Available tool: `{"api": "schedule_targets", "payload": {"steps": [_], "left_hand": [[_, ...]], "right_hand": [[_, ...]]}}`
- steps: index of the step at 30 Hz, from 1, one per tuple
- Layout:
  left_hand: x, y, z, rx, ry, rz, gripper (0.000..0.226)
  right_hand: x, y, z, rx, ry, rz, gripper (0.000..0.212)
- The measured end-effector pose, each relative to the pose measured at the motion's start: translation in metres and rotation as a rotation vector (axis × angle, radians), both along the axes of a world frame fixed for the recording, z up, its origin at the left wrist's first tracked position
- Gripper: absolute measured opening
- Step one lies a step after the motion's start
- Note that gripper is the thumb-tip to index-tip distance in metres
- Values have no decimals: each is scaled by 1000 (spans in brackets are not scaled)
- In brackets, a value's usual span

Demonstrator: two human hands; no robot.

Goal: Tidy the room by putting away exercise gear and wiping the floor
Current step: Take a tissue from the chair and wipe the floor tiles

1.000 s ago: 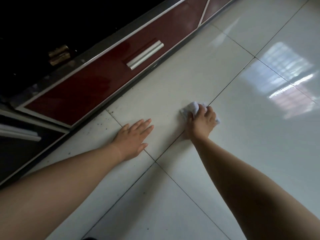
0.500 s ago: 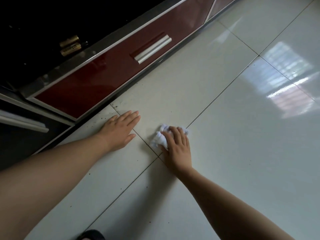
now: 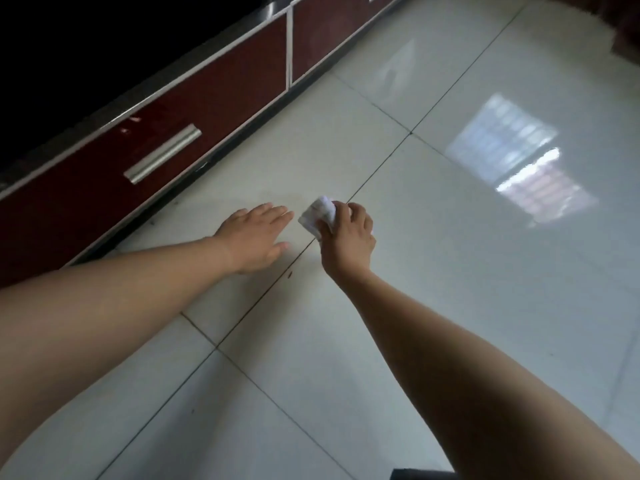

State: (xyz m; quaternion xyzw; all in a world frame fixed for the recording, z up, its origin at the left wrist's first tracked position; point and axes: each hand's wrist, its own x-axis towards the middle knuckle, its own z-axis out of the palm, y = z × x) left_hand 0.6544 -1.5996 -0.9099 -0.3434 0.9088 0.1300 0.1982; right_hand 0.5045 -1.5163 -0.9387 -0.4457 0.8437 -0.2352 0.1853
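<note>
A: Logged right hand [image 3: 348, 237]: curled round a white cloth wad [image 3: 318, 214], pressing it onto the floor [image 3: 450, 289] at a grout line.

B: Position against left hand [image 3: 254, 235]?

A: Just beside its fingertips; contact not resolvable. Left hand flat on the tile, fingers straight and close together, holding nothing. Presumably bracing.

B: Change over the last second?

A: Wad drawn back from farther out along the joint, then kept close to the left hand. Grip shifted from palm-over to pinching from the side. Both hands moved along the red cabinet [image 3: 180, 109].

B: Meaning for the task?

A: Wiping under way, patch by patch. Dark speck [image 3: 289, 273] left on the joint below the hands. Judged unfinished. No exercise gear in view.
</note>
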Motion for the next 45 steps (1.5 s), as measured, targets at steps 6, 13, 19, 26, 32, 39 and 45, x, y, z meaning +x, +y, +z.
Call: {"api": "schedule_targets", "payload": {"steps": [6, 13, 19, 26, 32, 39, 45], "left_hand": [[-106, 1, 65, -6, 5, 77, 63], [-210, -5, 131, -53, -13, 81, 63], [-289, -23, 171, -111, -48, -169, 61], [-372, -58, 129, 4, 114, -142, 61], [-417, -125, 111, -12, 126, -164, 56], [-459, -202, 67, -28, 184, -134, 55], [-467, -232, -10, 13, 65, -70, 58]], "right_hand": [[-129, 13, 59, 99, 12, 52, 40], [-240, 28, 109, 75, -131, -128, 36], [-283, 15, 122, -32, -103, -148, 40], [-343, -5, 104, -47, -68, -206, 41], [-368, -64, 93, 126, -94, -211, 41], [-414, -148, 62, 139, -5, -150, 41], [-437, -187, -4, 133, 49, -38, 42]]}}
